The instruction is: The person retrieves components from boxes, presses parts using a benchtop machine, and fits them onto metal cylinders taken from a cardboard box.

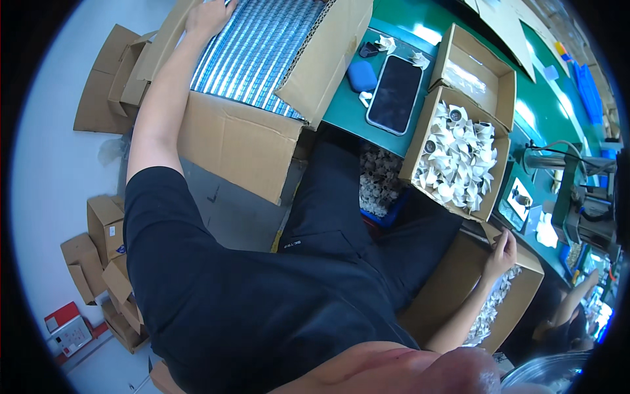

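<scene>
My left hand (209,18) reaches to the far edge of a big open carton (243,131). Its fingers, partly cut off by the picture's upper edge, look loosely spread over the carton's near-left wall. Tight rows of shiny blue-silver ribbed pieces (259,56) fill that carton. On the right, my right hand (502,253) is closed, thumb and fingers together; anything between them is too small to make out. Below it stands a carton holding white bladed pieces (492,308). Just beyond the hand, a smaller open box (410,161) is heaped with white bladed pieces like little fan wheels (456,154).
A phone (395,94), a blue case (361,77) and a white earbud (365,98) lie on the green table (341,115). A blue bin (377,215) of pieces sits below. Bench equipment (567,161) stands right, near another person's arm (571,299). Empty cartons (108,223) line the left.
</scene>
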A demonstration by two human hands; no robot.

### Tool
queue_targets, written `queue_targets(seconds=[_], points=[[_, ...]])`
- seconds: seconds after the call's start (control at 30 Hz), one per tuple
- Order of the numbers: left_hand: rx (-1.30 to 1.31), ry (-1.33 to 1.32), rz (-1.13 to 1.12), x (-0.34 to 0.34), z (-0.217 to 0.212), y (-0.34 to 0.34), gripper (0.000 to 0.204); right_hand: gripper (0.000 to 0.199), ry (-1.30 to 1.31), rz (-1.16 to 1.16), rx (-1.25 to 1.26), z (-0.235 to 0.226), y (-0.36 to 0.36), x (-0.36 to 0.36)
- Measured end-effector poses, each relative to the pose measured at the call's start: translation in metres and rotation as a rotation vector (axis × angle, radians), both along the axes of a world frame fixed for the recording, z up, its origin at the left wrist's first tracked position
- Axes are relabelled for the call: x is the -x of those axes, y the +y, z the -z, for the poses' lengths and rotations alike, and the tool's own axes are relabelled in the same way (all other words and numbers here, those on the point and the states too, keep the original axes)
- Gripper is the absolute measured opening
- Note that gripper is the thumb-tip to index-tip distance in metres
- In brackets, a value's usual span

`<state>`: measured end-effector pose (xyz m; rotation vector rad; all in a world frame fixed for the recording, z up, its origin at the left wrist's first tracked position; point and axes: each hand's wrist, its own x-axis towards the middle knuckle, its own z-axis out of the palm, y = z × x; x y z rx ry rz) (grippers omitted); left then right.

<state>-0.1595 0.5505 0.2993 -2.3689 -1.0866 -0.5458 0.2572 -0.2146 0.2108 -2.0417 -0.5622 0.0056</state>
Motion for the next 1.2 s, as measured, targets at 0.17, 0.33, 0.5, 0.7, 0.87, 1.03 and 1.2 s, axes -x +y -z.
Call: queue_targets(seconds=[0.17,0.33,0.5,0.7,0.87,1.03,1.2], points=[[0.007,-0.009,-0.033,-0.003,0.000,-0.003,0.048,0.021,-0.010,0.000,0.008,0.003,-0.001,0.001],[0.007,-0.008,-0.065,-0.006,0.002,-0.004,0.049,0.020,-0.025,0.003,0.006,0.001,0.001,0.000],[0.034,0.002,-0.071,-0.005,-0.001,-0.006,0.047,0.020,-0.023,0.006,0.018,0.003,-0.002,-0.001],[0.115,-0.062,-0.095,-0.003,-0.002,-0.006,0.044,0.021,-0.039,-0.013,0.020,0.003,-0.002,0.000],[0.161,-0.033,-0.154,-0.005,-0.004,-0.008,0.038,0.021,-0.029,-0.011,-0.009,0.005,-0.001,-0.003],[0.224,-0.038,-0.217,-0.013,-0.012,-0.028,0.033,0.022,-0.032,-0.022,-0.047,0.005,-0.005,-0.001],[0.182,-0.036,-0.183,-0.001,-0.004,-0.012,0.036,0.022,-0.038,-0.024,-0.054,0.004,-0.003,0.000]])
